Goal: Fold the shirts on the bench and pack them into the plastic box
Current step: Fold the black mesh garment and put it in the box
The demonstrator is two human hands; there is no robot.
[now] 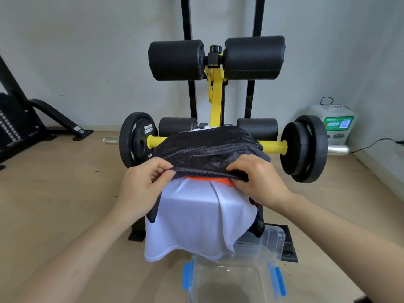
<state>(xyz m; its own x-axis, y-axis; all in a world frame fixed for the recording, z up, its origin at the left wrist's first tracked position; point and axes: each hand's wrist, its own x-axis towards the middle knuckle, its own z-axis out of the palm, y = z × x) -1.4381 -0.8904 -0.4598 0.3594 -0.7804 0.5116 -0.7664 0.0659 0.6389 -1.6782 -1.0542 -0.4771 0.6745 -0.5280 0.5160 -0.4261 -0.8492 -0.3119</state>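
Hands both pinching near edge of black mesh shirt point(207, 149): my left hand point(142, 184) clamped on its left part, my right hand point(255, 180) on its right part. Orange shirt point(207, 179) edge shows just under my grip; white shirt point(192, 217) drapes below over bench end. Clear plastic box point(231, 281) sits open beneath my wrists on the floor point(65, 193), bare either side.

Your left hand point(140, 184) and right hand point(258, 180) pinch the near edge of a mesh shirt point(207, 149) lying atop other shirts point(192, 217) on the bench point(137, 230). Below them, nearest you, a plastic box point(229, 283) sits on the floor point(65, 193).
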